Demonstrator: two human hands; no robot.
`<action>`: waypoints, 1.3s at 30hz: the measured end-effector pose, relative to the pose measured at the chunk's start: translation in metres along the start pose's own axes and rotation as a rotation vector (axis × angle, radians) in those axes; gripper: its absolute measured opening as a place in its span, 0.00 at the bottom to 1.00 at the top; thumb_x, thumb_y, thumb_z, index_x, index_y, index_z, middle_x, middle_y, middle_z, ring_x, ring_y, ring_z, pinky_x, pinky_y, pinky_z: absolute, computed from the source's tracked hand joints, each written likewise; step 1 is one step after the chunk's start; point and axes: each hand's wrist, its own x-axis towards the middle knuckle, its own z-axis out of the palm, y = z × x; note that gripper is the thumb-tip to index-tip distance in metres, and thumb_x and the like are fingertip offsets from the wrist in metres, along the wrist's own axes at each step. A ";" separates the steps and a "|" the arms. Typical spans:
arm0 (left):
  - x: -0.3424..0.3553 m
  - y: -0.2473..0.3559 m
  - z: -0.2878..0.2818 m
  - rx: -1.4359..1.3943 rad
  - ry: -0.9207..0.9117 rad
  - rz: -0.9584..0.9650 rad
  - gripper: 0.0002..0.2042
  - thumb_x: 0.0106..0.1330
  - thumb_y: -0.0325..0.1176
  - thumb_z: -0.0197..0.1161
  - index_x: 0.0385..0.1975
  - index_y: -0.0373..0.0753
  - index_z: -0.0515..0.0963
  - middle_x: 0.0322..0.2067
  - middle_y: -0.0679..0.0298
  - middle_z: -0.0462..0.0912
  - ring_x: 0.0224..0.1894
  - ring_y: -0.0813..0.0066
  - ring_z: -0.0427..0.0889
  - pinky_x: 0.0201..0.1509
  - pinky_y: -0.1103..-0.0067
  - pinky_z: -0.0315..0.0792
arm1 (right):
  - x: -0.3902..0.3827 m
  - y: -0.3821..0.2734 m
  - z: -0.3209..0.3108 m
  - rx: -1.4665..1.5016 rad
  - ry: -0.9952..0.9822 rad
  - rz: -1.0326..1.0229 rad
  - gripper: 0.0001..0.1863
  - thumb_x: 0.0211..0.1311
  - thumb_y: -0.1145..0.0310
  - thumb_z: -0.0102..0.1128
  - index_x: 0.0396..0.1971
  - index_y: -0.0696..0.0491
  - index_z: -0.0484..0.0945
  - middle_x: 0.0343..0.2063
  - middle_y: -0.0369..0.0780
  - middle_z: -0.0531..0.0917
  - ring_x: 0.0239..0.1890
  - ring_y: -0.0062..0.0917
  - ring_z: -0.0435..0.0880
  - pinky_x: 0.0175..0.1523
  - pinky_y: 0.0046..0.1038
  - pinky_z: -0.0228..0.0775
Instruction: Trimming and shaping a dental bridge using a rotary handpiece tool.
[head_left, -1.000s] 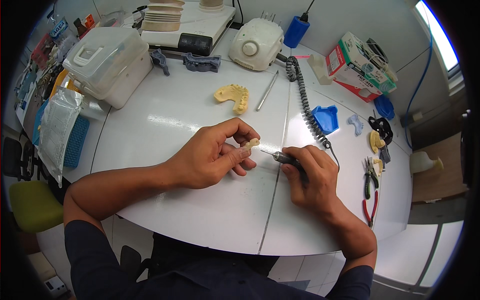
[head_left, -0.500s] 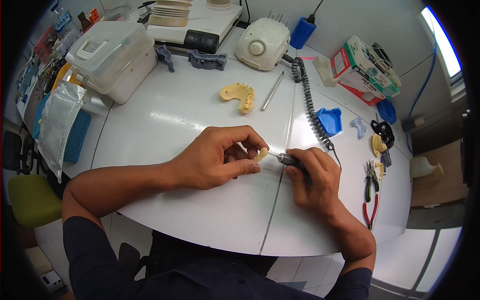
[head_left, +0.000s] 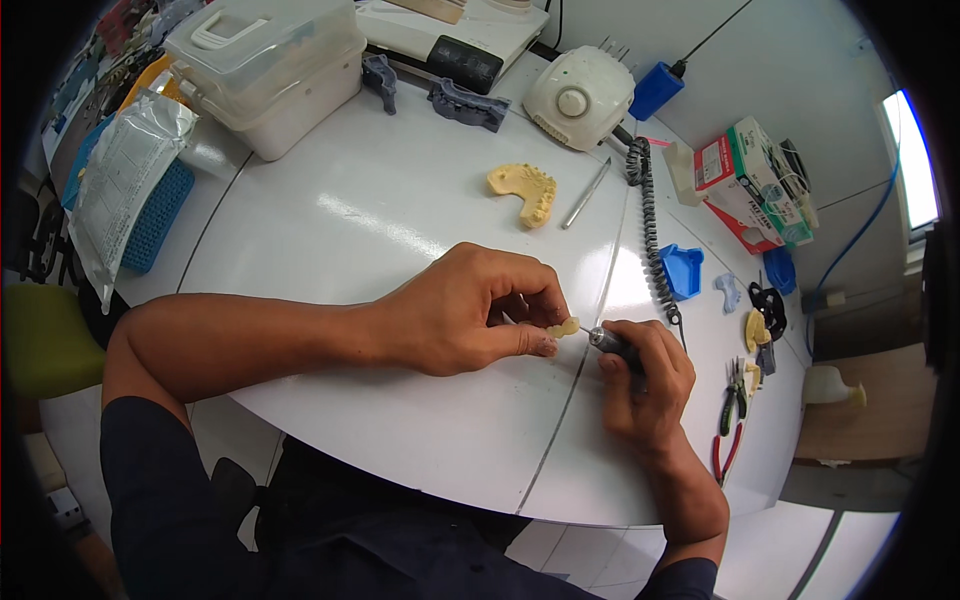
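Between the thumb and fingers of my left hand (head_left: 465, 312) is a small cream dental bridge (head_left: 566, 327), its tooth-shaped end sticking out to the right. My right hand (head_left: 655, 385) grips a dark grey rotary handpiece (head_left: 608, 341) like a pen. The handpiece's thin bur points left at the bridge; whether the two touch I cannot tell. A coiled black cord (head_left: 650, 220) runs from the handpiece side up to a cream control unit (head_left: 580, 97). Beyond my hands lie a yellow dental arch model (head_left: 527, 192) and a slim metal instrument (head_left: 587, 194).
At the right are a blue tray (head_left: 682, 272), a pale blue dental piece (head_left: 727, 292), another yellow model (head_left: 757, 328) and red-handled pliers (head_left: 727, 452). A white lidded case (head_left: 268, 90) and a silver pouch (head_left: 125, 190) stand left. A mask box (head_left: 750, 180) sits far right.
The head view has shifted and turned a little, moving the table things in the picture. The dental bridge now lies more level in my left fingers. Both hands keep their holds.
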 end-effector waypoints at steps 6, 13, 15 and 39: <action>-0.001 0.000 0.001 0.021 -0.015 0.040 0.09 0.71 0.28 0.75 0.45 0.32 0.84 0.41 0.62 0.88 0.45 0.78 0.87 0.51 0.79 0.82 | -0.001 -0.001 0.000 -0.005 -0.003 -0.010 0.12 0.61 0.71 0.73 0.43 0.58 0.85 0.28 0.41 0.84 0.27 0.33 0.81 0.35 0.33 0.72; -0.001 -0.003 0.002 -0.017 -0.010 0.066 0.09 0.71 0.28 0.75 0.44 0.31 0.84 0.40 0.62 0.87 0.43 0.79 0.86 0.47 0.79 0.81 | 0.000 -0.001 0.000 -0.013 -0.009 -0.017 0.12 0.61 0.71 0.74 0.43 0.58 0.86 0.28 0.41 0.85 0.28 0.33 0.82 0.35 0.32 0.73; -0.001 -0.003 0.002 -0.018 -0.006 0.061 0.09 0.71 0.28 0.75 0.44 0.31 0.84 0.40 0.62 0.87 0.43 0.79 0.86 0.47 0.79 0.81 | 0.000 -0.001 0.001 -0.016 -0.007 -0.013 0.12 0.61 0.71 0.74 0.43 0.58 0.86 0.28 0.41 0.85 0.28 0.33 0.82 0.35 0.32 0.73; -0.001 0.000 0.000 0.042 -0.032 0.063 0.09 0.71 0.28 0.74 0.45 0.31 0.86 0.40 0.60 0.88 0.43 0.78 0.87 0.47 0.79 0.80 | -0.001 -0.002 0.002 -0.006 -0.020 -0.026 0.11 0.66 0.69 0.72 0.43 0.59 0.86 0.27 0.41 0.84 0.26 0.34 0.81 0.34 0.32 0.72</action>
